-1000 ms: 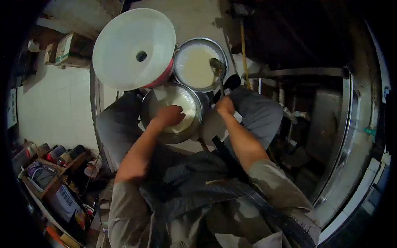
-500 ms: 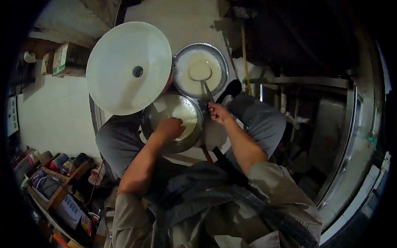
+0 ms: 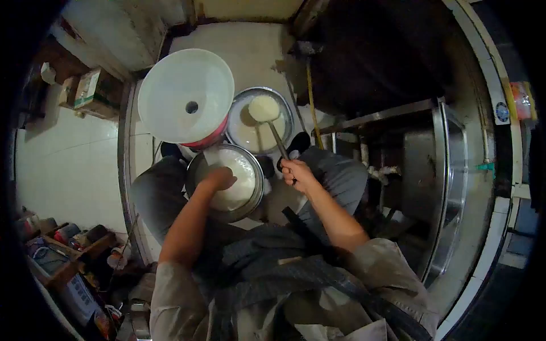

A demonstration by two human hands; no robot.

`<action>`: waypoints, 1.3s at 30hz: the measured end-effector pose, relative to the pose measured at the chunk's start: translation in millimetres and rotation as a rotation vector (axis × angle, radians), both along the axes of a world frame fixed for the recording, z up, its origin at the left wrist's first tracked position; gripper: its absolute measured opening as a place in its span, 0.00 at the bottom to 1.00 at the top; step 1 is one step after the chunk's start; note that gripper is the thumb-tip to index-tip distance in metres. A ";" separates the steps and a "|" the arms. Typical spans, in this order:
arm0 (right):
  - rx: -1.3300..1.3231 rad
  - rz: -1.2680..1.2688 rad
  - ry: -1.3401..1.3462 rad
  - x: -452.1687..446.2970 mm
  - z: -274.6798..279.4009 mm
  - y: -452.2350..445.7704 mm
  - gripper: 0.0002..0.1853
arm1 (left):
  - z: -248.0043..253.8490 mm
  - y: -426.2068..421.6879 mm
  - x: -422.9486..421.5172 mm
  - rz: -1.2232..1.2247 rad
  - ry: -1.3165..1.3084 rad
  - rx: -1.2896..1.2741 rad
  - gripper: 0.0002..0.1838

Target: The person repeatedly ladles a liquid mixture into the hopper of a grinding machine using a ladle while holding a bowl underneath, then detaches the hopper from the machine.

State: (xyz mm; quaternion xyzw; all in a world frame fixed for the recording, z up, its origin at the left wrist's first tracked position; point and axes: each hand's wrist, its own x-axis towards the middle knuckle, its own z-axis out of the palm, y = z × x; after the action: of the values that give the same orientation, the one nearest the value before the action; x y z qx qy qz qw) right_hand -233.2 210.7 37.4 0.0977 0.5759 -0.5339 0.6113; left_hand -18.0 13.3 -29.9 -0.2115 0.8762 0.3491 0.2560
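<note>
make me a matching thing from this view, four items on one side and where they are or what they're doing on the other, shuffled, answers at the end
Column one
1. ladle
2. left hand
3. right hand
4. white disc

Column two
A. closed around a handle
B. has a dark hole near its middle
C. bowl full of pale stuff, over the far basin
D. at the near pan

Pairs: 1-C, 2-D, 3-A, 4-B

Left: open passage above floor tiles (image 3: 65, 167) beyond the left knee (image 3: 153, 190). Forward-left: wide white basin (image 3: 170, 85) blocks. Held ladle (image 3: 276, 134) crosses the space over rear bowl (image 3: 291, 116). Between left hand (image 3: 218, 178) and right hand (image 3: 297, 173): room above front pot (image 3: 260, 186), right half. Far right: metal frame (image 3: 392, 112) obstructs.
</note>
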 end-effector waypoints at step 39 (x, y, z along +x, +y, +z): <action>-0.140 0.384 0.264 76.8 308.7 -26.9 0.12 | 21.8 -6.2 13.6 0.151 0.016 -0.015 0.18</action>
State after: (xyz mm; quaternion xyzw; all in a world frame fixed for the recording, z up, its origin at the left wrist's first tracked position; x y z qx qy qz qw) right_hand -156.5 183.8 346.1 -0.1268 0.6203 -0.4548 0.6264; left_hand -4.4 7.1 -8.2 -0.2763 0.8624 0.3625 0.2202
